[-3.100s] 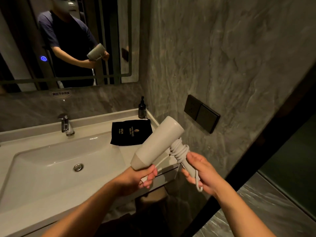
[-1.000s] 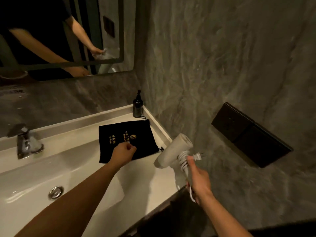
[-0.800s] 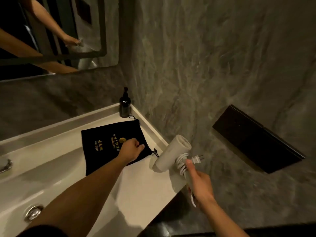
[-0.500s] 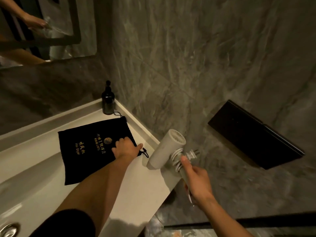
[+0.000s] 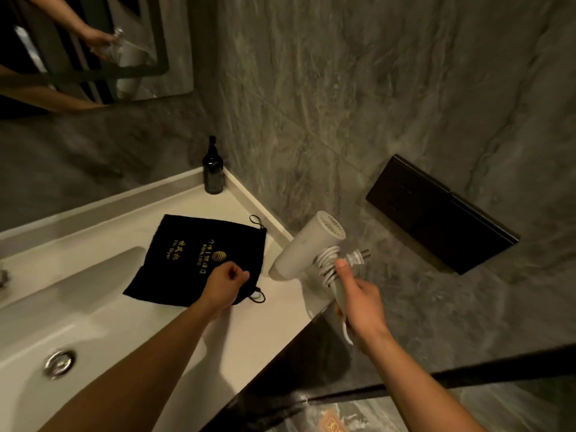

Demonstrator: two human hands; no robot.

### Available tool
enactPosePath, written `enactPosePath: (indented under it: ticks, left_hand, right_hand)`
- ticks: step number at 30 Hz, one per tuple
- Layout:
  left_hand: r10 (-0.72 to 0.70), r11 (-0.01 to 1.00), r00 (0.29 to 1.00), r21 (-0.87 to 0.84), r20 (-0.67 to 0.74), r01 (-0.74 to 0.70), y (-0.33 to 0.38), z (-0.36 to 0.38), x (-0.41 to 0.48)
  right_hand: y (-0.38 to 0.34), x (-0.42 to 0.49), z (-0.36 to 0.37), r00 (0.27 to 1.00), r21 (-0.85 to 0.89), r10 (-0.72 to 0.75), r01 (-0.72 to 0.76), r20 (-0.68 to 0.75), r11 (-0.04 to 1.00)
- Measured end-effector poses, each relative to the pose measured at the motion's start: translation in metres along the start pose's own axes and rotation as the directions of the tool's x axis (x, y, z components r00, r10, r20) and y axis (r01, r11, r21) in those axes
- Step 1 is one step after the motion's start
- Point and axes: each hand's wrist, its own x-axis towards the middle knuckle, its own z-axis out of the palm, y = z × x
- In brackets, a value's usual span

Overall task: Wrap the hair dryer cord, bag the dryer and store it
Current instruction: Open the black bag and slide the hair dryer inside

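A white hair dryer (image 5: pixel 307 247) is held above the counter's right end, its white cord (image 5: pixel 327 265) coiled around the handle and the plug (image 5: pixel 358 256) sticking out to the right. My right hand (image 5: pixel 361 302) grips the handle, thumb on the coil. A black drawstring bag (image 5: pixel 199 254) with gold print lies flat on the white counter (image 5: pixel 274 325). My left hand (image 5: pixel 223 286) pinches the bag's near right corner by its opening, where the drawstring loops (image 5: pixel 258 297) stick out.
A sink basin with a metal drain (image 5: pixel 59 363) fills the left. A dark pump bottle (image 5: pixel 213 169) stands in the back corner. A black socket panel (image 5: pixel 436 213) sits on the grey stone wall to the right. A mirror (image 5: pixel 78 48) hangs at upper left.
My left hand let go of the dryer, reached to the bag and now pinches its near corner. The right hand keeps the dryer with the cord wrapped. The view has swung right and down.
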Motion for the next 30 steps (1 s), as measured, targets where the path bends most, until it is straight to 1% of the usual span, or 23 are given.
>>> enactPosePath:
  ticks: [2,4,7,9,12,16,18,21,25,28,30]
  left_hand:
    - [0.061,0.992,0.998,0.108,-0.013,-0.059,0.000,-0.004,-0.029]
    - [0.110,0.974,0.992,0.207,-0.061,-0.095,0.001,-0.005,-0.055]
    - [0.179,0.947,0.979,0.286,-0.092,-0.146,0.005,-0.004,-0.086]
    - [0.170,0.940,0.982,0.314,-0.081,-0.136,0.008,-0.003,-0.099]
    - [0.123,0.941,0.988,0.327,-0.097,-0.085,0.016,-0.003,-0.109]
    - [0.088,0.964,0.991,0.261,-0.102,-0.058,0.021,0.000,-0.117]
    - [0.091,0.968,0.994,0.239,-0.062,-0.074,0.021,0.003,-0.120]
    - [0.141,0.967,0.990,0.213,-0.002,-0.138,0.023,0.003,-0.123]
    - [0.135,0.974,0.983,0.167,0.128,-0.155,0.023,-0.002,-0.123]
    - [0.124,0.966,0.968,0.198,0.219,-0.168,0.017,-0.008,-0.119]
    - [0.126,0.942,0.964,0.276,0.235,-0.191,0.011,-0.012,-0.110]
  right_hand:
    - [-0.002,-0.005,-0.007,1.000,0.007,-0.004,0.004,0.013,1.000]
    - [-0.001,-0.010,-0.011,0.999,0.017,0.018,-0.019,0.050,1.000]
    - [0.007,-0.021,-0.014,0.992,0.056,0.065,-0.072,0.109,0.996]
    - [0.016,-0.030,-0.014,0.985,0.087,0.101,-0.114,0.141,0.990]
    - [0.033,-0.043,-0.012,0.977,0.114,0.168,-0.183,0.129,0.977]
    - [0.058,-0.056,-0.007,0.957,0.214,0.277,-0.290,0.087,0.933]
    - [0.069,-0.059,-0.001,0.938,0.275,0.340,-0.346,0.069,0.897]
    - [0.081,-0.059,0.008,0.907,0.335,0.414,-0.414,0.075,0.846]
    - [0.091,-0.060,0.020,0.857,0.369,0.485,-0.514,0.175,0.774]
    - [0.095,-0.063,0.028,0.829,0.369,0.508,-0.559,0.233,0.743]
    - [0.096,-0.065,0.033,0.814,0.312,0.524,-0.580,0.250,0.752]
